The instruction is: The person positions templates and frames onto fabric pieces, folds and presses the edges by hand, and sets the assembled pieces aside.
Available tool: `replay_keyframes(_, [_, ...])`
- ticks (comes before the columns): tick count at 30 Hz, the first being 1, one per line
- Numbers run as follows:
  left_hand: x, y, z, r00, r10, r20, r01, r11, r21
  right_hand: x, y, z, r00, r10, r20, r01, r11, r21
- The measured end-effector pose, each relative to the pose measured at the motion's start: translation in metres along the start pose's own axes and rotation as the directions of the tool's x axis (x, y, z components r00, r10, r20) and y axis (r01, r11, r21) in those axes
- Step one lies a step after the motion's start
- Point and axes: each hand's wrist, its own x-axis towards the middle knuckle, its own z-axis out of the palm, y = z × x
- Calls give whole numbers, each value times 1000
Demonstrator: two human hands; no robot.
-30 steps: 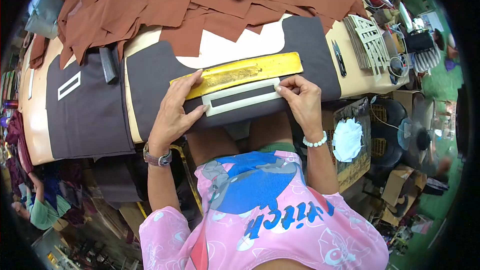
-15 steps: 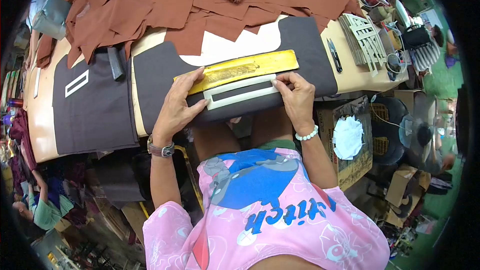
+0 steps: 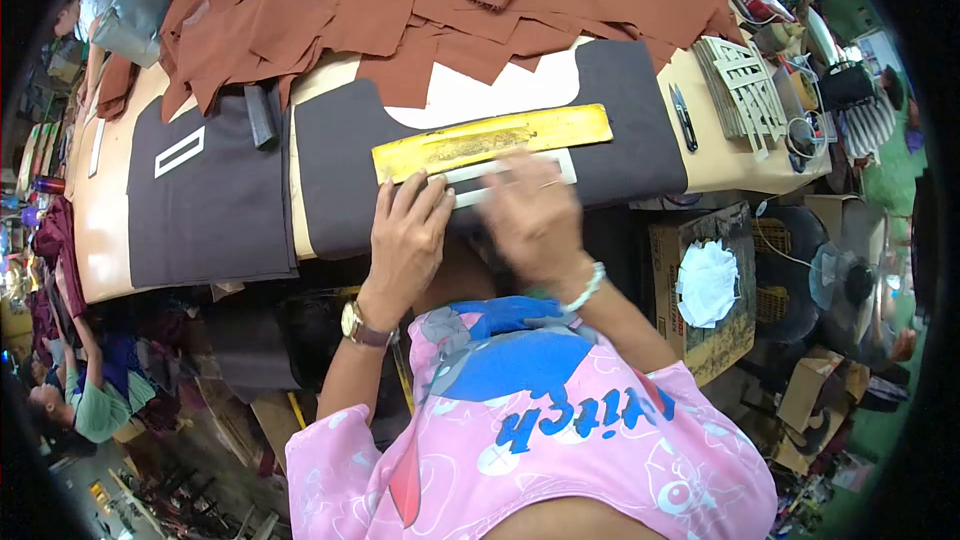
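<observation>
A yellow strip with a dark worn patch lies across the dark fabric. Just below it, a white rectangular frame lies on the same fabric, partly covered by both hands. My left hand rests palm down, its fingertips on the frame's left end and by the strip's lower edge. Blurred by motion, my right hand is over the middle of the frame; whether its fingers hold anything is unclear. A second dark fabric piece at the left bears another white frame and a dark bar.
Brown fabric pieces cover the table's far side. Snips and a stack of pale slatted templates are at the right. A white bundle sits on a box below. Another person is at the far left.
My left hand has turned palm down onto the frame's left part. My right hand has left the frame's right end and moved left over its middle. The view has shifted slightly.
</observation>
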Motion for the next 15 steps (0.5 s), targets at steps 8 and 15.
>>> replay_keyframes(8, [-16,-6,0,993,-24,113,15,997,74,-21,-15,31,960,19,281,-10,999,-31])
replay_keyframes(15, [-18,3,-2,986,-84,147,81,996,27,-33,33,-10,937,222,269,-154,955,-252])
